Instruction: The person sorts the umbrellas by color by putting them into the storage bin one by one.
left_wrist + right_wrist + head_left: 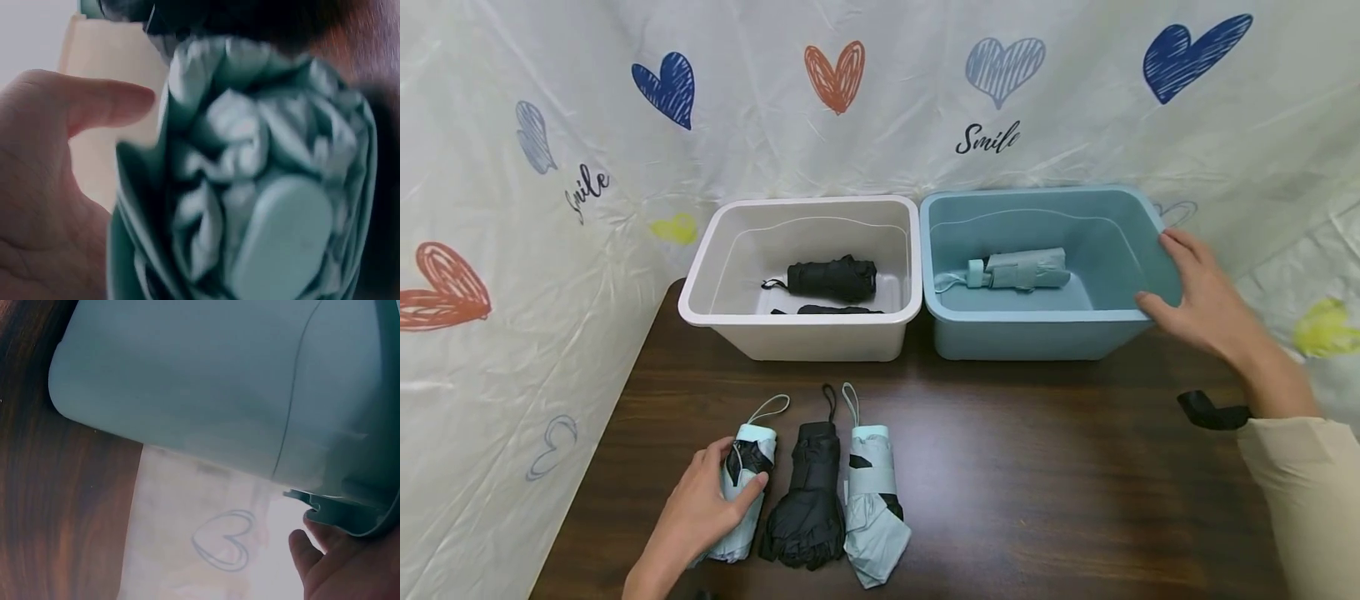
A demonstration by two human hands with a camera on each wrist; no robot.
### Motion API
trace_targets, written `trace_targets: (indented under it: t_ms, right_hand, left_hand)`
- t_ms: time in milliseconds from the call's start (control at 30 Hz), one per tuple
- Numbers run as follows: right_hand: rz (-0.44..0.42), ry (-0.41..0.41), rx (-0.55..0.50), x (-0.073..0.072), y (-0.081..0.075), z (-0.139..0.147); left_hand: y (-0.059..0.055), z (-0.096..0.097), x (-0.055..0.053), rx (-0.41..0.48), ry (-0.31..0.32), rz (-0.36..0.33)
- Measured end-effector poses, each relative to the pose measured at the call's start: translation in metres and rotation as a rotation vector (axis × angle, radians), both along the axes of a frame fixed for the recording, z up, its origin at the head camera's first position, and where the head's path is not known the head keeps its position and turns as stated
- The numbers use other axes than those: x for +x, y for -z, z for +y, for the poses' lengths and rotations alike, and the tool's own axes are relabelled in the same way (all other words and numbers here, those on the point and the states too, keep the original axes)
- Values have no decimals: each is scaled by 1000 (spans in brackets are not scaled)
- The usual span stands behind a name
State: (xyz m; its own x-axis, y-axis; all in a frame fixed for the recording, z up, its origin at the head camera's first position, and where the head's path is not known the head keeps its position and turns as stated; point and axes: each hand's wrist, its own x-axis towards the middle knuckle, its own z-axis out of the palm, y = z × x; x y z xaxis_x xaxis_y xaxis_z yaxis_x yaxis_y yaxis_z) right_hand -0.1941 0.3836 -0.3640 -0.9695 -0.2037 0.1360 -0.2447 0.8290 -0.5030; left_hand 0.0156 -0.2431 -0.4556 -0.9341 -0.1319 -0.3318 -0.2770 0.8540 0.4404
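Loosely parted, left grip [703, 504] straddles pale umbrella [748, 518]; right grip [1206, 304] clasps blue bin's rim [1037, 316].

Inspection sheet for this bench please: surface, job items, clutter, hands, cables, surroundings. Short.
Surface: dark wood-grain table.
Job items: left umbrella, black umbrella and right umbrella side by side; outer two pale blue. Behind, white bin holds a dark folded umbrella and a partly hidden dark item; blue bin holds a pale blue umbrella.
Clutter: black strap-like piece by the right wrist, purpose unclear.
Hands: left hand at the left umbrella; right hand on the blue bin's right end.
Cables: nothing seen.
Surroundings: white sheet with hearts and "Smile".
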Motion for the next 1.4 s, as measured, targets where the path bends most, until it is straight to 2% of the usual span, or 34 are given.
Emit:
trace_targets:
  t_ms: [300, 567, 1067, 1400]
  right_hand:
    - [-3, 13, -8, -2, 0, -1]
    - [22, -2, -11, 1, 2, 1]
    - [25, 14, 6, 1, 3, 1]
    - [33, 16, 8, 1, 3, -1]
  left_hand:
    - [1, 8, 5, -53, -65, -31]
    - [2, 13, 10, -121, -66, -17]
    - [1, 16, 13, -142, -103, 61]
    - [-3, 12, 12, -155, -100, 96]
